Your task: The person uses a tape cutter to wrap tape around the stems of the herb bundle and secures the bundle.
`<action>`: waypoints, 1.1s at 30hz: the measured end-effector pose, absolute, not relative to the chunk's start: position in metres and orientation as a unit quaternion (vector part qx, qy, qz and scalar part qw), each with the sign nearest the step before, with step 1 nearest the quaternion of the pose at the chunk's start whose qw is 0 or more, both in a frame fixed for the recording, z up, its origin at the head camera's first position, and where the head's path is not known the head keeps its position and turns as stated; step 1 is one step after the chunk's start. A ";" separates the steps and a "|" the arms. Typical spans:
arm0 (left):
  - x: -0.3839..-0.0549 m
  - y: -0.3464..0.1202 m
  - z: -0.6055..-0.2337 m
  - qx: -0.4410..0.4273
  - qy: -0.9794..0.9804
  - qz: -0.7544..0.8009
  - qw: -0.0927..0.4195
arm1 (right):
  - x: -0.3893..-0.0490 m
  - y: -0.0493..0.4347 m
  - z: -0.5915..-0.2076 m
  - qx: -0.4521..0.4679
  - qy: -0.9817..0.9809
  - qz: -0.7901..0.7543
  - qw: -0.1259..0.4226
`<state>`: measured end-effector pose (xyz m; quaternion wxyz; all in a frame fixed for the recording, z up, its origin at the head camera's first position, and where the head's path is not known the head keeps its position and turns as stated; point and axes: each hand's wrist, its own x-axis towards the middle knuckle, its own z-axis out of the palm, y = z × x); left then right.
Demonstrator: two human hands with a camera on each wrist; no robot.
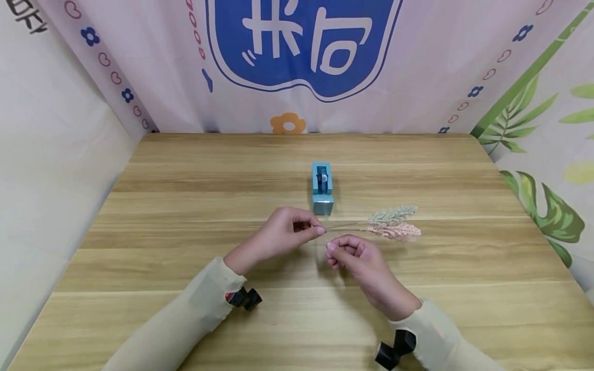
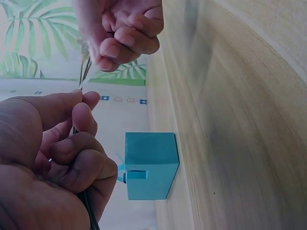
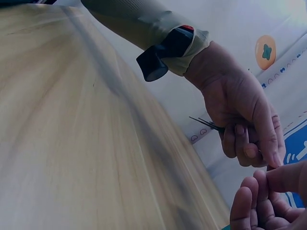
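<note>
Two artificial grass sprigs, one pale green (image 1: 394, 214) and one pink (image 1: 396, 231), lie side by side with their heads to the right. My left hand (image 1: 292, 226) pinches their thin stems between thumb and index finger. In the right wrist view the dark stem ends (image 3: 204, 123) stick out behind that hand. Just right of it, my right hand (image 1: 359, 257) pinches a small strip of clear tape (image 2: 86, 76), which reaches to the stems near the left fingertips. How far the tape wraps the stems cannot be told. A blue tape dispenser (image 1: 322, 188) stands beyond both hands.
The wooden table (image 1: 185, 175) carries the dispenser close behind the hands. A printed cloth (image 1: 176, 77) hangs along the table's back edge, with more cloth at both sides. Black cameras (image 1: 394, 350) sit on both wrists.
</note>
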<state>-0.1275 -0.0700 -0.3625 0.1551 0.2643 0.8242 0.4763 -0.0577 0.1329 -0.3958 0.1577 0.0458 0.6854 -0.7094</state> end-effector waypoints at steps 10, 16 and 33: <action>-0.129 -0.069 -0.365 0.269 0.825 0.471 0.159 | -0.063 0.133 -0.403 0.060 0.681 -0.712 0.164; -0.129 -0.069 -0.366 0.271 0.823 0.475 0.153 | -0.068 0.134 -0.404 0.063 0.683 -0.708 0.166; -0.126 -0.075 -0.365 0.296 0.809 0.491 0.131 | -0.074 0.131 -0.405 0.060 0.674 -0.718 0.163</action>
